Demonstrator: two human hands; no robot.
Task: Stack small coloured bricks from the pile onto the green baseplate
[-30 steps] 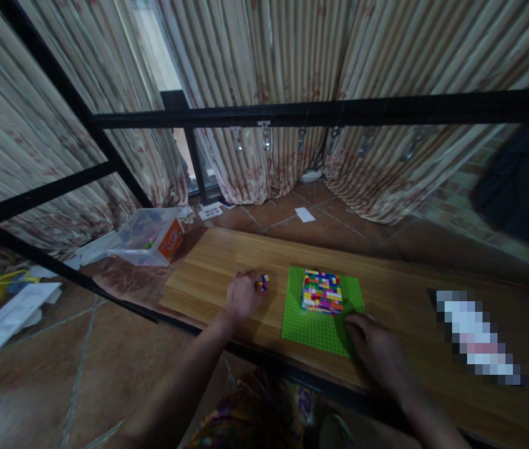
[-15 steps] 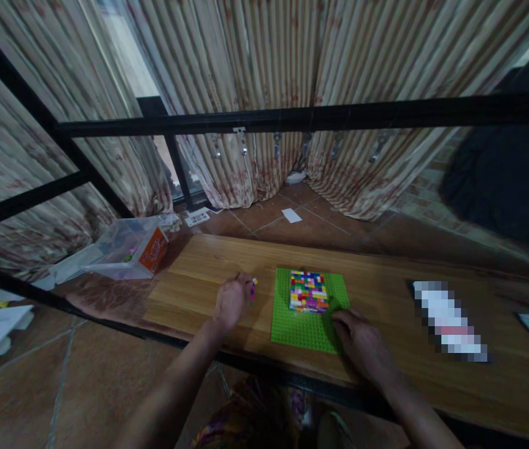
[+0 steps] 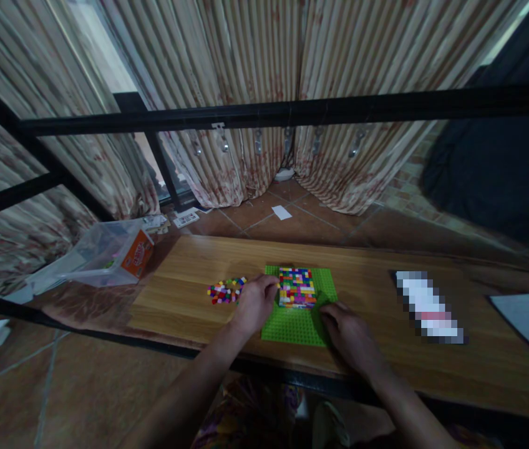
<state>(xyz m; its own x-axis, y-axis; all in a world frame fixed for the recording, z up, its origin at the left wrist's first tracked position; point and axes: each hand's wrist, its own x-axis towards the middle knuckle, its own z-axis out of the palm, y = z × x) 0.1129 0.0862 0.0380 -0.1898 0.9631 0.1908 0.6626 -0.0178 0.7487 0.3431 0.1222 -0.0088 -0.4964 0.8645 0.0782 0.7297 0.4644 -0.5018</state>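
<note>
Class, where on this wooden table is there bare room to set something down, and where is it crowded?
Bare wood shows between the green baseplate and the pixelated item, and left of the loose bricks, towards the plastic box. It is crowded around the brick block, with the left hand and right hand close by.

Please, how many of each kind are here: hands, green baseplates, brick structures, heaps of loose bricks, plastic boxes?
Left hand and right hand: 2
Green baseplate: 1
Brick structure: 1
Loose-brick heap: 1
Plastic box: 1
Total: 6
</note>
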